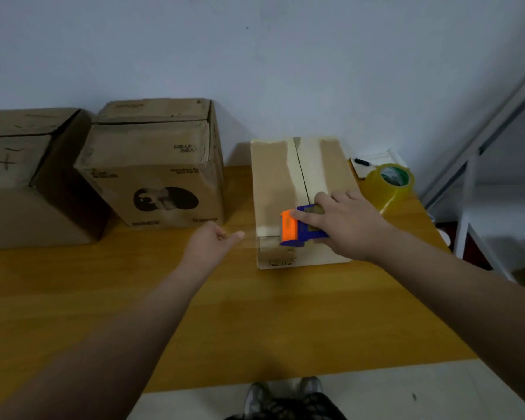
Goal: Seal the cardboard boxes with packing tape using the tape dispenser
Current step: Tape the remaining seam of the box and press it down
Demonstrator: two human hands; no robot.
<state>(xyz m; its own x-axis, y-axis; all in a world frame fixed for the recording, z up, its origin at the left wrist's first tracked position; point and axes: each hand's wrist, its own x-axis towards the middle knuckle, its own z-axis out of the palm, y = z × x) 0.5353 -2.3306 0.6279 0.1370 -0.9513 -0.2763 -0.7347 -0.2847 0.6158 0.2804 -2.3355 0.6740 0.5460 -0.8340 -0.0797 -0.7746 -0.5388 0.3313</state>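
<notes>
While the right hand (350,225) grips the tape dispenser (300,228) on the small box (273,177), the left hand (212,241), fingers curled, pinches a clear tape strip (250,241) beside it.

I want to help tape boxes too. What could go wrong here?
1. The left hand seems to pinch loose tape pulled sideways from the dispenser; it could twist or stick to itself.
2. The tape heads sideways, not along the box's open seam, so it might go on crooked.
3. The roll sits near the table's edge and could get bumped off.
</notes>
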